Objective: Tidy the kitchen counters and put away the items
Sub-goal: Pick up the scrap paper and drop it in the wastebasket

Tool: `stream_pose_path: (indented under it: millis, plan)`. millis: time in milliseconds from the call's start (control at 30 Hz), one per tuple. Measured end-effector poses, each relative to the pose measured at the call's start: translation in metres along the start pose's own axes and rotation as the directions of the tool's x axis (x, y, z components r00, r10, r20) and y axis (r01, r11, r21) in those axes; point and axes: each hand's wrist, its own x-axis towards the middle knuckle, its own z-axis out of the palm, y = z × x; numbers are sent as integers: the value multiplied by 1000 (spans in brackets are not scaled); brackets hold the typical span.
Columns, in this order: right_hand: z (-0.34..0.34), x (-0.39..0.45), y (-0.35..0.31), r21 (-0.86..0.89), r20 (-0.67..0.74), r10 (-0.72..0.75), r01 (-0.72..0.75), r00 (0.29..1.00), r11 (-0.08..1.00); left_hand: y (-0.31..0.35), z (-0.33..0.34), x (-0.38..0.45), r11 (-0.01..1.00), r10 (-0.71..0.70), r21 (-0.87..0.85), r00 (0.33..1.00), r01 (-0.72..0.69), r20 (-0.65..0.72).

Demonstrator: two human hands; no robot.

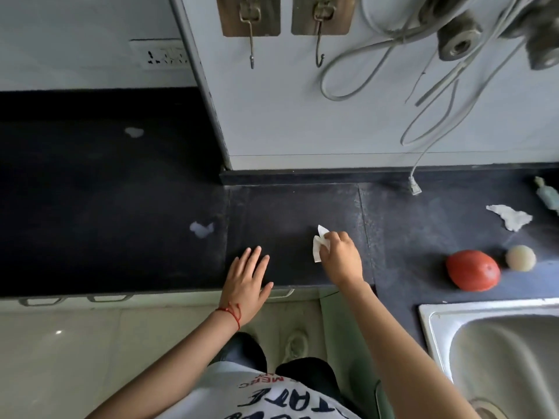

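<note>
Two hands over the dark surface (127, 213) right now. Right hand (340, 257) has its fingers (334, 237) curled tight, clamped on a small white tissue (317, 244), and the tissue pokes out to the left of the knuckles, creased and pointed at the top, its lower edge down against the surface. Left hand (245, 278) lies flat just beside it, fingers (252, 256) straight and slightly spread, palm at the front edge of the surface, a red thread bracelet (231, 313) round the wrist.

Moving outward: a pale wet smear (202, 228) sits to the left of both hands, and a second pale smear (134, 132) lies farther back on the left. Off to the right, well apart from the hands, a crumpled white tissue scrap (511, 217) lies near the back; nearer the front there's a red oval object (472, 274) with a pale round ball (521, 257) just beside it. A small greenish bottle (548, 196) lies at the far right edge. The steel sink (435, 325) fills the lower right corner. On the wall behind, two metal hooks (251, 28) hang side by side, and grey cables (378, 52) loop down, one plug end (415, 187) resting on the surface. A white wall socket (160, 54) shows upper left.
</note>
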Motion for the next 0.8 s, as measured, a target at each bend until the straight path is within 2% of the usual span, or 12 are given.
stream_pose_path:
  millis: [167,300,400,500,567,667,733,800]
  plan:
    - [-5,-52,2,235,-82,130,-107,988,966,-8,1,0,993,101,59,995,-102,16]
    - [2,-103,3,382,-229,361,-258,904,887,-17,1,-1,957,282,68,959,-283,33]
    - [22,-150,-2,458,-266,523,-371,810,808,-19,0,-6,885,464,33,886,-464,16]
    - [53,-208,-8,516,-235,655,-479,718,711,-16,1,-17,745,667,33,745,-666,-22]
    - [76,-250,-13,552,-197,745,-556,637,621,-10,3,-29,651,759,-17,650,-759,19]
    - [102,-310,-20,625,-175,867,-628,466,464,-2,17,-51,557,830,-142,542,-819,131]
    - [119,-349,-24,681,-139,932,-651,334,334,4,29,-65,554,818,-232,470,-800,332]
    - [136,-386,-29,733,-86,977,-652,196,195,9,42,-75,572,739,-212,385,-792,553]
